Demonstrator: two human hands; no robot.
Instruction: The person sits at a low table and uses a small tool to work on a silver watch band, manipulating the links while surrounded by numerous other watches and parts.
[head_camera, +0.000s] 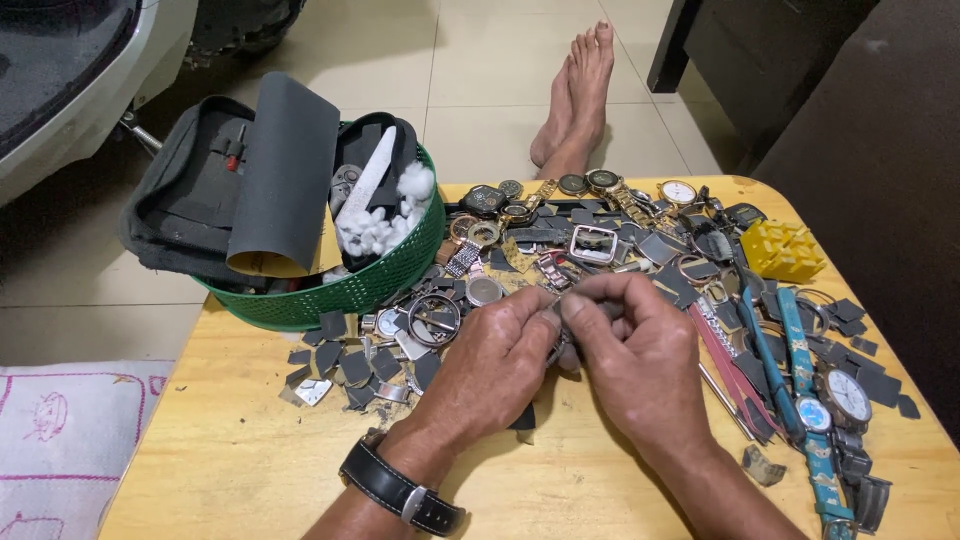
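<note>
Left hand (495, 365): closed, fingertips pinched on a small metal part (560, 350); black strap watch (400, 492) on the wrist.
Right hand (640, 355): closed, thumb and forefinger meeting the left hand's fingertips over the same part.
Small metal part: held between both hands above the middle of the bench (250, 450), mostly hidden by fingers; its kind and long axis cannot be told. Both hands are equally near, since each touches it. Forearms enter from the near edge and converge, knuckles up.
Green basket (350, 290): far left corner, overhanging the edge; holds a grey pouch (190, 190), a rolled dark sheet (285, 170) and cotton wads (385, 225).
Loose watches (600, 182), cases and a buckle (593, 243): along the far edge.
Dark cut scraps (340, 365): left of the hands, below the basket.
Yellow block (783, 250): far right.
Blue-strapped watches (815, 415): right edge, straps lying near to far.
Bare feet (580, 90): on the tiled floor beyond the bench.
</note>
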